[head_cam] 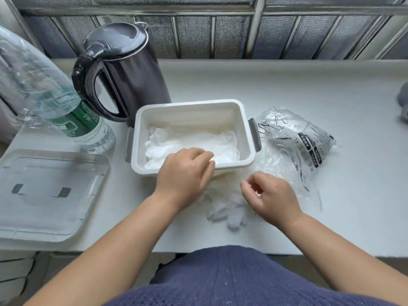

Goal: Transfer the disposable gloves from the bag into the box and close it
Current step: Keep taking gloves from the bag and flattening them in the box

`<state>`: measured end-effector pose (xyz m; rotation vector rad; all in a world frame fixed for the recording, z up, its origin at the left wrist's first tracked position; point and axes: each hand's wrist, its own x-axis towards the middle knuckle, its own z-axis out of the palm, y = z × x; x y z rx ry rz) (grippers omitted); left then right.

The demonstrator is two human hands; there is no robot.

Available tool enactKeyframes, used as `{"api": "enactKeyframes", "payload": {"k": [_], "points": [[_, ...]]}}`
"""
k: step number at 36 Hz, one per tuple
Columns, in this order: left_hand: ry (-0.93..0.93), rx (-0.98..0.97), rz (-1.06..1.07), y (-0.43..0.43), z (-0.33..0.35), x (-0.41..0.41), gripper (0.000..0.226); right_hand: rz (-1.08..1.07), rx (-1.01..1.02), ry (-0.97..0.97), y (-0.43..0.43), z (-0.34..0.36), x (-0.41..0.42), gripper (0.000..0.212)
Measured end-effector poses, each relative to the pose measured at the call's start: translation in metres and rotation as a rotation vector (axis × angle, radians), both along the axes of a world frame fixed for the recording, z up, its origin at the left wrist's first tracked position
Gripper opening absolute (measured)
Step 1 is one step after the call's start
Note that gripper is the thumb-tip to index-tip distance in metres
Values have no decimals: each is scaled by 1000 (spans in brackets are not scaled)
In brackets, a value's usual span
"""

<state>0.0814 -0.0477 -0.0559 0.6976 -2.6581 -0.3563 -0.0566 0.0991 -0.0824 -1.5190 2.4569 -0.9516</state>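
White countertop (220, 80): left hand (185, 173) curled on rim of white plastic box (241, 120), hold unclear; right hand (269, 197) loose, empty, beside translucent gloves (225, 209).

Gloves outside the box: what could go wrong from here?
The gloves on the table seem to trail from the front rim of the box; they could catch under the lid and stop it closing. They also lie near the table edge and might slide off.
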Motion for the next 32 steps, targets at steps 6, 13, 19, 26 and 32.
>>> {"api": "enactKeyframes", "payload": {"k": [6, 13, 19, 26, 32], "points": [[161, -133, -24, 28, -15, 12, 27, -32, 504, -138, 24, -26, -9, 33], [86, 72, -86, 51, -25, 16, 25, -82, 466, -262, 35, -21, -15, 20], [-433, 490, 16, 69, -54, 3, 52, -1, 650, -326, 49, -25, -16, 43], [-245, 615, 232, 74, -56, -7, 42, -60, 565, -447, 49, -26, -18, 76], [-199, 581, 287, 74, -43, -15, 17, -105, 479, -422, 41, -15, -17, 56]]}}
